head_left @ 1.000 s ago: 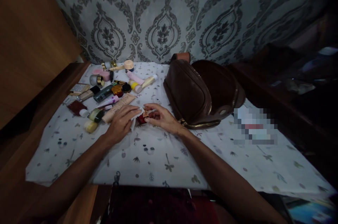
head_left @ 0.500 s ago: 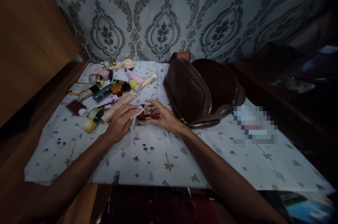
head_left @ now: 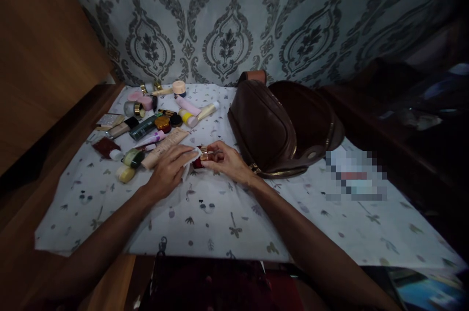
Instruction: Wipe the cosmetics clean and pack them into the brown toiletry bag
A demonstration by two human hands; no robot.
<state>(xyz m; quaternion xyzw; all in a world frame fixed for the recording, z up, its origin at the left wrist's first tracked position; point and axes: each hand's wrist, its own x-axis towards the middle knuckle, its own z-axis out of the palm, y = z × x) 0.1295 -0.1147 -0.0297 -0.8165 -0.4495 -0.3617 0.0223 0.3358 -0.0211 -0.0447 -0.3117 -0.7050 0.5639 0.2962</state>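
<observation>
Bag (head_left: 256,123) smooth, leather-look, faint sheen, its zip (head_left: 295,147) metallic; bottle (head_left: 198,161) glossy, glass or plastic, cap (head_left: 204,154) shiny, metallic-looking; wipe (head_left: 192,155) matt, tissue-like; tablecloth (head_left: 227,218) matt cloth; side panel (head_left: 47,47) smooth wood.

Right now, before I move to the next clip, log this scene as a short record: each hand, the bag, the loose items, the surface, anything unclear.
left hand: holds a white tissue against the red container
right hand: grips the red container by its gold-coloured end
bag: brown, zip open, right of both hands
loose items: tubes and jars grouped at left, including a beige tube near the left hand
surface: white printed cloth
unclear: pixelated patch right of the bag
</observation>
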